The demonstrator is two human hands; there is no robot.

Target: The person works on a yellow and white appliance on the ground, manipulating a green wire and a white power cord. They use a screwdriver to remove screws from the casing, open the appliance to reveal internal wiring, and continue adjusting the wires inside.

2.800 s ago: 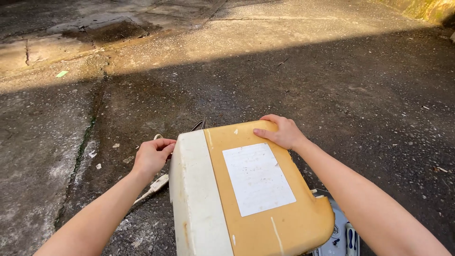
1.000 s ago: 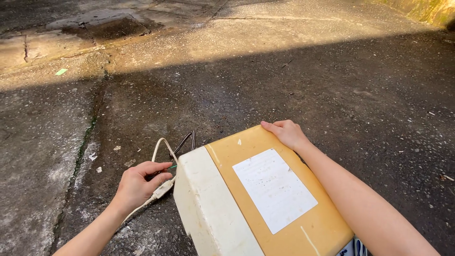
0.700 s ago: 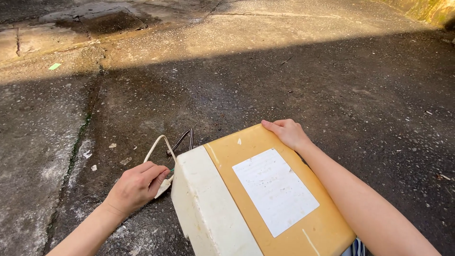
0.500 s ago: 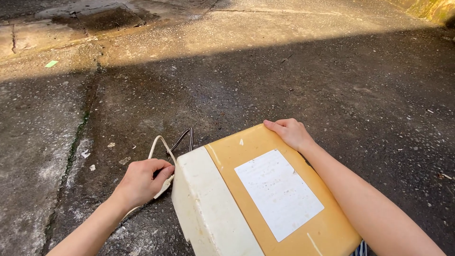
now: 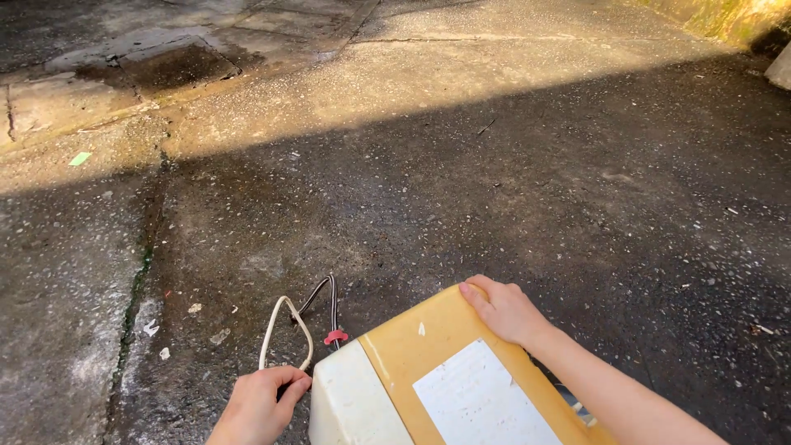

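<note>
- My left hand (image 5: 257, 404) sits low at the left, fingers curled closed around the cream-coloured looped power cord (image 5: 276, 331); the loop rises out of my fist and lies on the ground just ahead of it.
- Beside that loop run thin dark wires (image 5: 324, 295) ending in a small red connector (image 5: 334, 337), just off the near corner of the casing.
- I judge the step in hand to be gathering the cord while steadying the unit; the next move calls for keeping the loop and wires from snagging under the casing's edge.
- The boxy appliance casing with a cream plastic side and a yellowed tan panel (image 5: 395, 363) lies on the ground at the bottom centre, a white rectangular paper label (image 5: 482, 404) stuck to the panel.
- My right hand (image 5: 504, 310) rests on the far upper edge of the tan panel, fingers bent over the rim, holding it.
- Around: dark, damp rough concrete ground (image 5: 527, 189), a sunlit band further off, a small green scrap (image 5: 80, 158) far left, pale debris flecks (image 5: 152, 328) near a mossy crack.
</note>
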